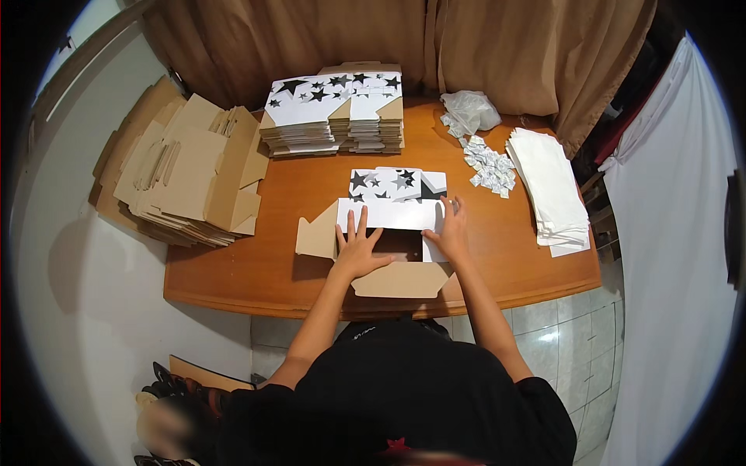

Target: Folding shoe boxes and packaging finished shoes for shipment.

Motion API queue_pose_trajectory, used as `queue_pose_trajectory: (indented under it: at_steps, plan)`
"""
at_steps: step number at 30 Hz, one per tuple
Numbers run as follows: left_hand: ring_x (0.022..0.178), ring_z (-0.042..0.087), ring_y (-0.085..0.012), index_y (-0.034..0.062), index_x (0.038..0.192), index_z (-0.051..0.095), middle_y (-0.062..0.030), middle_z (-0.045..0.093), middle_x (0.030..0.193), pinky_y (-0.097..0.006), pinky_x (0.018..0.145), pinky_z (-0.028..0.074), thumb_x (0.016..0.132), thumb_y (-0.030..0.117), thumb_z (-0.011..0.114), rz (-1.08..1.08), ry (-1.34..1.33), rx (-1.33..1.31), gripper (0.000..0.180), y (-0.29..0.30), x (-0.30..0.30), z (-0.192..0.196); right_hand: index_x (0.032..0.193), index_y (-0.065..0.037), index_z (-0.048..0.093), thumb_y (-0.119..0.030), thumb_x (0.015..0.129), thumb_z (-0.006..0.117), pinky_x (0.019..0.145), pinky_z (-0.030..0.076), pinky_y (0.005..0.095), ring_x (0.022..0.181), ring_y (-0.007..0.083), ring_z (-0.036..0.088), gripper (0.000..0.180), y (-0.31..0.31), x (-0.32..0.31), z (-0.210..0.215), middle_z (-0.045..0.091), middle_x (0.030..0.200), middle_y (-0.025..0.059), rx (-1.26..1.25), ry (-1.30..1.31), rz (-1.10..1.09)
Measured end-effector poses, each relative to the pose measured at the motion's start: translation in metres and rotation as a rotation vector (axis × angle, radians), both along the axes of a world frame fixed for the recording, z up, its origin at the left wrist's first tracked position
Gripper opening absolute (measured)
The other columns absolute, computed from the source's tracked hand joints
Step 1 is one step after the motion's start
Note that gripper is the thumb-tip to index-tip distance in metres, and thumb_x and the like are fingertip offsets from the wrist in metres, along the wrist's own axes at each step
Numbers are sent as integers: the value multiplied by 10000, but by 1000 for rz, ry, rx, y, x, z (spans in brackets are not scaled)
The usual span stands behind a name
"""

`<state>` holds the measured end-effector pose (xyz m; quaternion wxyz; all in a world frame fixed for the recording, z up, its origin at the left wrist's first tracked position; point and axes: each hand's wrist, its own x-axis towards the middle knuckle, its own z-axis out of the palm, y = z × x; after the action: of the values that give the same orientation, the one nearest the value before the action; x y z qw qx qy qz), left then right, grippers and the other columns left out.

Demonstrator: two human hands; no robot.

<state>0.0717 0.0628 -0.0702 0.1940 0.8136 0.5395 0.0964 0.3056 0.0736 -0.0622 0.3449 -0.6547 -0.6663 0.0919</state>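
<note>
A partly folded cardboard box (pixel 400 216) lies in front of me near the table's front edge, its inside showing as a dark opening. Its far panel is white with black and grey stars, and brown flaps stick out to the left and toward me. Over the left part of the box my left hand (pixel 359 252) rests with fingers spread, the fingertips on the white panel and the thumb by the opening. At the right side my right hand (pixel 451 233) grips the box edge, its thumb on the near side of the white flap and the fingers beyond it.
Stacked flat star-printed cardboard (pixel 334 116) stands at the back. Brown flat cardboard (pixel 179 171) is piled at the left. Toward the back right are small white packets (pixel 489 165), a clear plastic bag (pixel 472 111) and a white stack of paper or cloth (pixel 548 186). A brown curtain (pixel 311 39) hangs behind.
</note>
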Motion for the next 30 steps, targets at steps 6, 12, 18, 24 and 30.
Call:
queue_pose_trajectory:
  at_steps: [6, 12, 18, 24, 30]
  plan:
    - [1346, -119, -426, 105, 1291, 484, -181, -46, 1493, -632, 1008, -55, 651, 591, 629, 12, -26, 25, 816, -3, 4, 1, 1265, -64, 401, -204, 551, 823, 890, 404, 470, 1154, 419, 380, 842, -2, -6, -3, 302, 1319, 249, -14, -213, -50]
    - [1366, 32, -377, 108, 1181, 568, -171, 159, 1472, -627, 1020, -25, 706, 403, 669, 93, -130, -82, 568, -3, -13, 39, 1295, -66, 346, -322, 523, 829, 855, 411, 507, 1134, 446, 385, 946, 1, -10, 4, 286, 1319, 270, -144, -155, -70]
    - [1356, 179, -309, 95, 1203, 536, -165, 383, 1367, -577, 1053, 42, 750, 251, 665, 704, -160, 475, 496, -22, -59, 52, 1306, -96, 349, -364, 551, 815, 831, 399, 563, 1156, 432, 356, 927, 9, -22, 22, 270, 1352, 196, -322, -249, -78]
    - [1050, 570, -326, -4, 1175, 538, -224, 593, 1098, -350, 895, 439, 807, 152, 591, 477, -805, 296, 403, -26, -56, 40, 1321, -96, 343, -398, 597, 784, 828, 406, 560, 1167, 431, 339, 900, 17, -15, 12, 273, 1362, 171, -309, -229, -27]
    - [1078, 555, -321, -18, 1140, 566, -226, 574, 1140, -344, 922, 417, 834, 263, 578, 103, -695, 82, 415, -24, -35, 29, 1338, -82, 342, -444, 615, 759, 833, 410, 564, 1126, 440, 361, 909, 20, -9, 6, 256, 1381, 191, -278, -239, 4]
